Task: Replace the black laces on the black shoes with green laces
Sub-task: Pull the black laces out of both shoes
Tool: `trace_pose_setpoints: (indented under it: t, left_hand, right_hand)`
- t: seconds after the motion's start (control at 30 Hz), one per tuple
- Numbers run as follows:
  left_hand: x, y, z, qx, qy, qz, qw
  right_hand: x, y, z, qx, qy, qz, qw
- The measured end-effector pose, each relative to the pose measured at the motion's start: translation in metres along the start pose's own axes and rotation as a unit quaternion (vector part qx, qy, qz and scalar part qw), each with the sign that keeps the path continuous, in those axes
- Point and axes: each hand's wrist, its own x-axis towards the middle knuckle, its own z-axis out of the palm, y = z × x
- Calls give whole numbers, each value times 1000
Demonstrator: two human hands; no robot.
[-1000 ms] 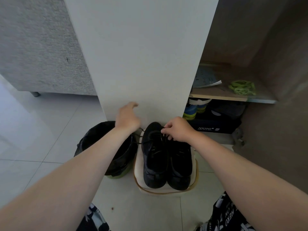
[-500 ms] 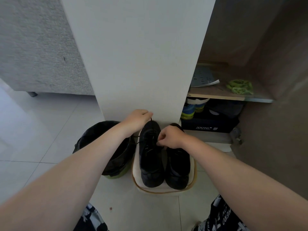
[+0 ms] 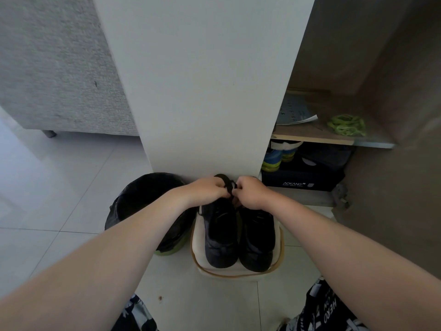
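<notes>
- Head view: two black shoes (image 3: 238,237) sit side by side on a white cushion w/ tan rim (image 3: 238,275), toes toward the person, heels toward a white panel (image 3: 202,80).
- Left hand (image 3: 210,191): over the heel end of the shoe nearer the bin, fingers curled tight, gripping the black lace (image 3: 229,185).
- Right hand (image 3: 251,193): just beside the left, knuckles nearly touching it, fingers curled & pinching the same black lace from the other side. It covers the heel end of the 2nd shoe.
- The lace shows as a short dark strip btwn the two hands, at the top of the shoe nearer the bin. Can't tell how much of it is threaded through the eyelets; shoe tops too dark.
- Green laces (image 3: 346,125): loose bundle on the wooden shelf (image 3: 310,137) in the open cupboard to the right, well apart from shoes & hands, untouched.
- Same shelf, nearer the panel: a sheet of paper (image 3: 296,113), lying flat.
- Under the shelf: dark shoebox marked AOKANG (image 3: 300,183), w/ blue-and-green sneakers (image 3: 276,158) beside it, partly hidden.
- Bin w/ black liner (image 3: 143,199): on the floor, just beside the cushion, partly behind the left forearm.
- Grey sofa (image 3: 52,68) at far left, on pale floor tiles (image 3: 35,187).
- Patterned black-white shorts (image 3: 329,309) at the bottom edge.
</notes>
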Motion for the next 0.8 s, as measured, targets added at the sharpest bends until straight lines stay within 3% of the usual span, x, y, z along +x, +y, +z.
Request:
trace_pose_setpoints:
  t: [0.13,0.2,0.27,0.4,0.5,0.6,0.67,0.7,0.73,0.8]
  left_hand:
    - [-1,-1,-2,73,-36,22,996]
    - [1,-2,-2,162,-63,36,984]
    - [4,-2,2,200,-78,33,976]
    - [8,0,4,75,-11,32,997]
    - [10,4,-6,-53,133,11,990]
    - [14,7,-21,-190,289,2,938]
    - [19,3,-29,-304,313,-21,900]
    - [21,-3,-32,-301,307,-40,902]
    - [22,-12,-34,-221,283,-64,931]
    - [17,-29,-36,56,172,-127,975]
  right_hand:
    - [5,7,5,83,-10,30,996]
    - [3,-2,1,171,36,57,983]
    - [1,-13,-11,304,110,102,941]
    - [-2,-14,-33,366,130,90,917]
    - [-2,-4,-33,322,99,120,934]
    - [1,2,-23,167,70,59,982]
    - [0,0,-13,88,68,0,994]
    - [-2,-3,-9,73,60,-23,995]
    - [-3,-7,-5,59,37,-43,997]
    - [-5,-14,1,-14,-32,-85,996]
